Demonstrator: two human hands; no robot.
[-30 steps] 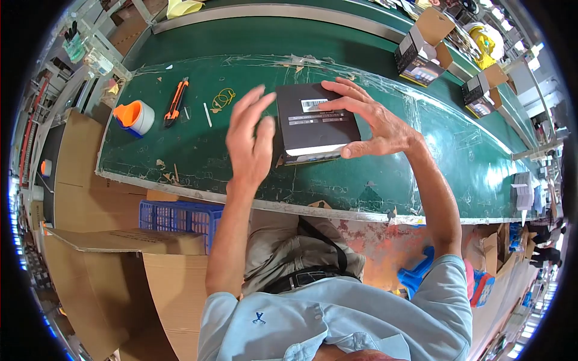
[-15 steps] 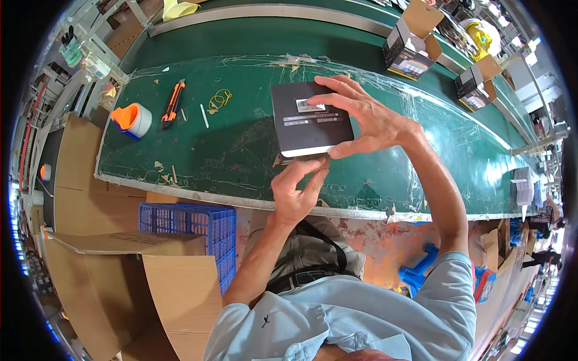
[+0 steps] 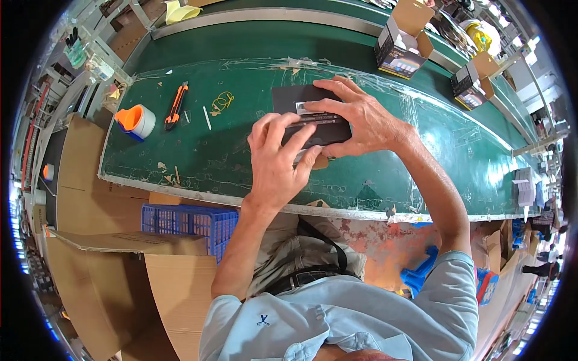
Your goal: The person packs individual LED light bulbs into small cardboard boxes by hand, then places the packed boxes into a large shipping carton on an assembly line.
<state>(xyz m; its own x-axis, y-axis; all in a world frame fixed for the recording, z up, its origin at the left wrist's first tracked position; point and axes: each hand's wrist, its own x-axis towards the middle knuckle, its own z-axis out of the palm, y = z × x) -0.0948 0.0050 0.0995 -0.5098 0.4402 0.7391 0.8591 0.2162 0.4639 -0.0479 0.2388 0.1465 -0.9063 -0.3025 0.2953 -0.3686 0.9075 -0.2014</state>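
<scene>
Both my hands are on a dark box with a white barcode label, on the green worktable. Spread over the box's left and near part are the fingers of my left hand. My right hand grips the box from the right, fingertips on its top face and thumb at its near right corner. Left of the box are a yellow band, a thin white stick, an orange and black cutter and a roll of tape.
Two open printed cartons stand on the green surface at the upper right. A blue crate and a large cardboard box are below the table's front edge at left. Distant people are at far right.
My left hand has moved from the box's near edge up onto its top and left side, fingers spreading. The box lies flatter, its white near side now mostly hidden. My right hand keeps its hold.
</scene>
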